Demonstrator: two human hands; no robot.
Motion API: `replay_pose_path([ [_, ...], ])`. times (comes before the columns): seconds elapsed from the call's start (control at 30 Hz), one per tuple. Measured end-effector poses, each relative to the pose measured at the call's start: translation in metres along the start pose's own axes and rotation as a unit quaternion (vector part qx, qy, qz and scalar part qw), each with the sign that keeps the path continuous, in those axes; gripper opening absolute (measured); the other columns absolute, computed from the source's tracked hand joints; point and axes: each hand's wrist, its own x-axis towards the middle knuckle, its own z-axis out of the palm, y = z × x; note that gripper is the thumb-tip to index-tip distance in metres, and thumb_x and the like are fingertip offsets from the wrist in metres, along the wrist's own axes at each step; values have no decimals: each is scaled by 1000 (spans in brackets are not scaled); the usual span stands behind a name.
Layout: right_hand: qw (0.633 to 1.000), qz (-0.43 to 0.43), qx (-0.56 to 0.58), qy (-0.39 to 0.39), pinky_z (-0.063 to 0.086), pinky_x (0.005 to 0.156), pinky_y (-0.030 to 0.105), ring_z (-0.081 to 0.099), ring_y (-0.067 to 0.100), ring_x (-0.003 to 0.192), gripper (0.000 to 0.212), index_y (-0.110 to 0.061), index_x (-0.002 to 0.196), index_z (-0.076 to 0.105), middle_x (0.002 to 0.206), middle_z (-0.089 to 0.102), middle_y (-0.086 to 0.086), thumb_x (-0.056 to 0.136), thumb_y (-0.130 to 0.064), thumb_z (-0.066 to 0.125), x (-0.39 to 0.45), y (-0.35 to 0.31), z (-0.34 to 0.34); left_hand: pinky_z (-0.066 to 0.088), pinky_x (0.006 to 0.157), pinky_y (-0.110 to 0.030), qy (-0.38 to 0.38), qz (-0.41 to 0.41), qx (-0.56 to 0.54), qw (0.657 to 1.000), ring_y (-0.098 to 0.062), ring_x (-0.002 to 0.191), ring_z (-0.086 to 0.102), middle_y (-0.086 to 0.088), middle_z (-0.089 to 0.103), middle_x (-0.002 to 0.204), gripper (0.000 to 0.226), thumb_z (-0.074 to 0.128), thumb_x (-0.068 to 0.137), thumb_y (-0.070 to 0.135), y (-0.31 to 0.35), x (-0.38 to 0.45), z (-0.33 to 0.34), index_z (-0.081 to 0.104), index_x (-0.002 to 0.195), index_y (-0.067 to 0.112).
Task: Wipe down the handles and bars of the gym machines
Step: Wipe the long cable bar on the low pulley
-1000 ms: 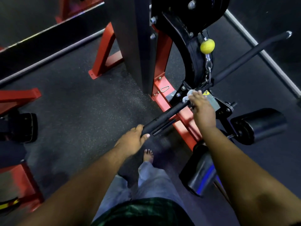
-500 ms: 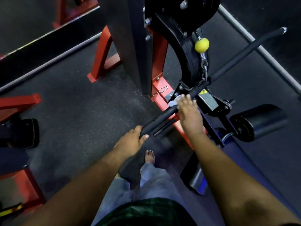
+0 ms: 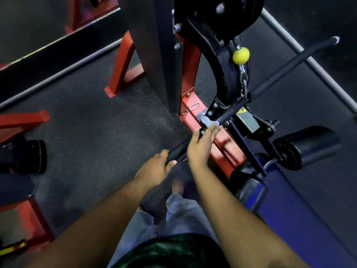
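A long black bar (image 3: 280, 79) is hanging by a short chain (image 3: 243, 82) below a yellow ball (image 3: 240, 55) at the front of a gym machine with a red frame (image 3: 204, 117). The bar is running diagonally from its far end at the upper right, near a pale floor edge strip (image 3: 309, 60), down to its near end at the lower centre.

The left hand (image 3: 156, 168) is gripping the near end of the bar, with the fingers curled round the top and the thumb lying along the lower side. The right hand (image 3: 201, 146) is lying over the bar just beyond the left hand. Its fingers are extended and held close together, and they are pressing down on a small pale cloth (image 3: 207, 120) against the bar. The cloth is showing only past the fingertips, bunched between the bar and the red frame; how much of it is lying under the palm cannot be told.

Behind the chain, a black curved guard (image 3: 216, 60) is rising to a large round pulley housing (image 3: 231, 10). A grey upright column (image 3: 154, 55) is standing to the left of it. A metal clip (image 3: 194, 107) is lying on the red base beam. To the right, a black padded roller (image 3: 309, 147) is projecting from a dark bracket, and a blue padded seat (image 3: 289, 219) is lying below it. The floor (image 3: 92, 120) is dark speckled rubber. Red parts of other machines are showing at the left edge (image 3: 23, 118). The person's pale trousers (image 3: 173, 215) and one bare foot (image 3: 177, 185) are showing below the hands.
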Motion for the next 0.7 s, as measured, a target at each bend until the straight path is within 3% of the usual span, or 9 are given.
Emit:
replay_pose_path([
  [0.17, 997, 57, 30, 49, 3, 125, 28, 7, 36, 156, 72, 10, 156, 7, 165, 5, 29, 107, -24, 46, 39, -4, -7, 48, 87, -43, 5, -3, -5, 1000, -32, 110, 59, -14, 59, 125, 45, 44, 106, 49, 3, -3, 0, 40, 139, 18],
  [0.27, 988, 105, 117, 15, 27, 120, 26, 40, 23, 143, 89, -8, 162, 11, 162, 31, 15, 95, -52, 50, 5, 0, 5, 49, 89, -44, 5, -1, -2, 1000, -33, 111, 59, -15, 59, 126, 46, 43, 106, 50, 1, -3, 0, 40, 140, 18],
  [0.33, 963, 164, 213, -26, 36, 117, 31, 53, 17, 129, 83, -24, 158, 29, 147, 49, 6, 89, -59, 60, -24, 4, 16, 50, 91, -46, 0, 2, 1, 1000, -33, 112, 59, -15, 59, 128, 48, 42, 106, 51, -2, -2, 0, 38, 141, 19],
  [0.4, 940, 189, 282, -21, 48, 106, 37, 64, 17, 110, 62, -18, 133, 56, 124, 65, 5, 87, -58, 67, -29, -1, 10, 50, 92, -48, -5, 0, 3, 1000, -34, 112, 59, -15, 59, 129, 50, 41, 106, 53, -2, -2, 0, 37, 142, 19],
  [0.47, 904, 243, 352, -2, 54, 79, 22, 59, 7, 79, 34, -16, 98, 59, 89, 60, -2, 97, -50, 62, 8, -14, -14, 51, 92, -48, -2, 2, 0, 1000, -34, 112, 60, -14, 59, 127, 49, 42, 105, 53, -1, -1, 0, 38, 140, 20],
  [0.5, 879, 270, 392, 0, 53, 79, 20, 56, 6, 78, 32, -18, 91, 58, 85, 58, -4, 101, -48, 56, 33, -24, -26, 50, 92, -48, 0, 3, -1, 1000, -34, 112, 59, -13, 59, 127, 48, 42, 105, 54, -1, -1, 0, 39, 139, 20],
  [0.57, 845, 265, 464, 19, 53, 96, 31, 60, 16, 88, 36, -19, 96, 62, 89, 63, 1, 103, -52, 50, 76, -38, -49, 50, 94, -48, -2, 2, -2, 1000, -34, 114, 59, -14, 59, 129, 49, 42, 106, 53, 0, -1, 0, 39, 140, 19],
  [0.6, 831, 261, 490, 30, 54, 95, 34, 62, 20, 87, 40, -17, 99, 64, 88, 65, 4, 103, -54, 48, 86, -43, -55, 49, 94, -48, -3, 0, -1, 1000, -35, 115, 58, -15, 58, 130, 49, 42, 106, 53, 0, -1, -1, 39, 141, 19],
  [0.7, 839, 274, 469, 25, 53, 96, 35, 64, 23, 96, 45, -18, 104, 64, 91, 68, 5, 102, -59, 43, 72, -31, -41, 49, 93, -46, -8, -3, 5, 1000, -34, 113, 59, -15, 58, 129, 48, 42, 106, 52, 1, -3, -1, 39, 140, 18],
])
